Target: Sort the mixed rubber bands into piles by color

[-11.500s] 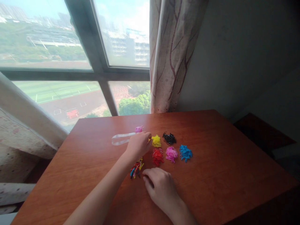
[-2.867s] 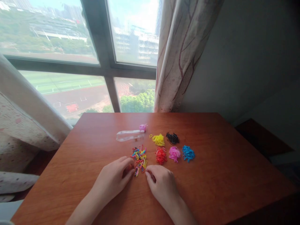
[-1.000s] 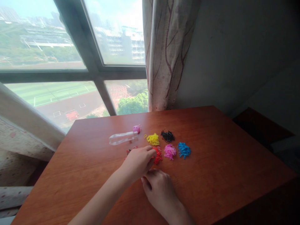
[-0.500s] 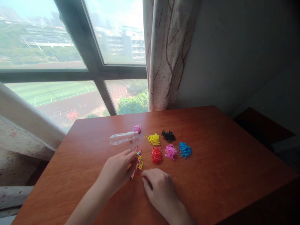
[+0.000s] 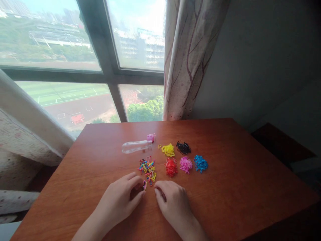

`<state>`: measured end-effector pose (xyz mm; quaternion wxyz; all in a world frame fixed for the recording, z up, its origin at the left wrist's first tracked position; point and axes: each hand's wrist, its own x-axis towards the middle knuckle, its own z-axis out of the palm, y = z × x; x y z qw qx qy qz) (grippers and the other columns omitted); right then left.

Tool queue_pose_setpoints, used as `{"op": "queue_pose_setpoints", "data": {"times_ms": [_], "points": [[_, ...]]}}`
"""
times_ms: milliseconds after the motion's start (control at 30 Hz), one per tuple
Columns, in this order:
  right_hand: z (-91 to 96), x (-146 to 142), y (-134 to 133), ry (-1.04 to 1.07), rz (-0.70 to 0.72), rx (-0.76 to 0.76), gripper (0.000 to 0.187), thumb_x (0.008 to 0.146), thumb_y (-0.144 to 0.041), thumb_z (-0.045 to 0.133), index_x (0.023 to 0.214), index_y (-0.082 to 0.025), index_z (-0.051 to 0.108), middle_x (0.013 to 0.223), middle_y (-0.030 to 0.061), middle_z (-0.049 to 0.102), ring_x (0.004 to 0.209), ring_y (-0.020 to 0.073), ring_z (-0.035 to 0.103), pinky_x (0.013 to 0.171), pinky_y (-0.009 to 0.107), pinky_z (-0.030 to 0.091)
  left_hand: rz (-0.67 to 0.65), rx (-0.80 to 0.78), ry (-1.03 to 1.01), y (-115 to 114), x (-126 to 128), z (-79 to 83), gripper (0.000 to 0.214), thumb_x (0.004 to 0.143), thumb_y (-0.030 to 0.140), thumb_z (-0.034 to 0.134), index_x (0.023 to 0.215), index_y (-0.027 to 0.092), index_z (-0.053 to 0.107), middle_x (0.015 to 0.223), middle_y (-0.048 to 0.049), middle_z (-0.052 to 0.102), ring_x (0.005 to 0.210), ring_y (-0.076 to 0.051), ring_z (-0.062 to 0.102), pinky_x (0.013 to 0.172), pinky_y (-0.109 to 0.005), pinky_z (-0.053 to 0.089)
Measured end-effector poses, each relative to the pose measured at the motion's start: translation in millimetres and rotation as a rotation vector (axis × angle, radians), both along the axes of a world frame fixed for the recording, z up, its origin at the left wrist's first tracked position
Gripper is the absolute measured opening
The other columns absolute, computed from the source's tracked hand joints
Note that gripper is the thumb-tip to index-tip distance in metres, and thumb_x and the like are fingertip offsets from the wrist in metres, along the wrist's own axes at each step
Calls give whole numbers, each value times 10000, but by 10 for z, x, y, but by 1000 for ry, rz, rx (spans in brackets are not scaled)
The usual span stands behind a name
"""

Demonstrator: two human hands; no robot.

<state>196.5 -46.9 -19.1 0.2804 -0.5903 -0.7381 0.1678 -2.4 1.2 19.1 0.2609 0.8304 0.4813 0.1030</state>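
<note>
A loose mixed pile of tiny rubber bands (yellow, red, blue, pink and dark) lies flat on the counter, about midway between its far and near edges and a little left of its middle. The bands are tangled and scattered, thinning out toward the near edge. At that near tip a single band, pink and dark, lies just apart from the rest, touching the fingers of the left hand — whether pinched or merely touched cannot be told.
</note>
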Motion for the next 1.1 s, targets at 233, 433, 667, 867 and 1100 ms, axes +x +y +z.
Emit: {"op": "queue_pose_setpoints", "data": {"times_ms": [233,433,667,867,1100], "points": [[-5,7,-5,11,4,7,159,859,-100,526,860,-234,611,752,-24,647,690,144,583,638,246,329,-10,23,12,2,5,-38,113,872,219,485,833,241,589,857,-2,627,785,-164,597,656,-232,407],[-3,6,-17,24,2,-3,172,863,-96,510,857,-236,609,756,-21,642,692,145,573,639,250,318,-15,27,32,11,6,-56,141,906,249,466,851,243,596,851,-7,637,792,-170,610,662,-230,420],[-23,12,-20,39,6,-21,176,863,-94,519,872,-241,614,773,-24,642,710,149,573,655,251,324,-10,48,-5,11,3,-98,175,928,257,444,899,253,617,884,-13,666,813,-167,629,692,-225,442],[-21,13,-14,34,4,-13,172,858,-91,524,862,-234,619,768,-20,648,704,149,578,653,246,328,21,-9,-69,19,-27,-131,180,919,232,451,939,253,628,916,-7,674,803,-158,627,707,-224,451],[-31,11,-10,45,11,-3,195,853,-94,543,929,-245,640,804,-23,669,727,157,601,668,250,349,44,-26,-127,14,-1,-112,201,880,176,466,948,246,643,895,-2,663,731,-139,599,672,-215,437]]}}
